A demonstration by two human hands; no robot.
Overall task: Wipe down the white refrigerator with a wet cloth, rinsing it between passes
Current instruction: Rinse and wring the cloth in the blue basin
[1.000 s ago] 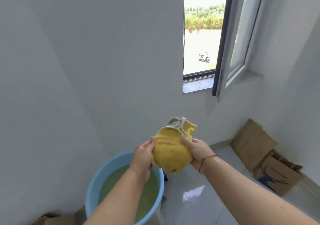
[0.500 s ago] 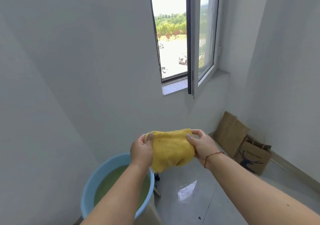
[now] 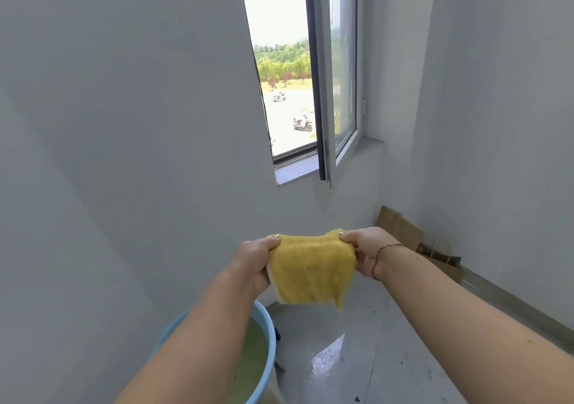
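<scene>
At the far left of the frame there is a big flat white face [image 3: 77,186]. I think this may be the side of the white refrigerator, but I cannot tell for sure. It could be a wall.

Low down, left of the middle, sits my blue bucket [image 3: 269,335]. It has greenish water [image 3: 251,363] in it. My left arm crosses over its rim.

My left hand [image 3: 253,262] is in the middle of the frame, a bit to the left. The grip is closed tight. My thumb and fingers pinch the left top corner of the yellow cloth [image 3: 310,273].

The cloth hangs between my two hands. Its long side runs left to right, from one hand to the other. It is spread out flat and its bottom edge hangs free. It is above the floor, just right of the bucket, not over the water.

My right hand [image 3: 366,248] pinches the right top corner. That grip is closed tight too. A thin red string is on that wrist.

The big white face lies to the left of the cloth, so my left hand is nearer to it. I think my next move is to swing the cloth left and press it there.

In the upper middle there is an open window [image 3: 335,77]. At the right, brown cardboard [image 3: 400,226] leans on the wall by the wet floor [image 3: 357,357].
</scene>
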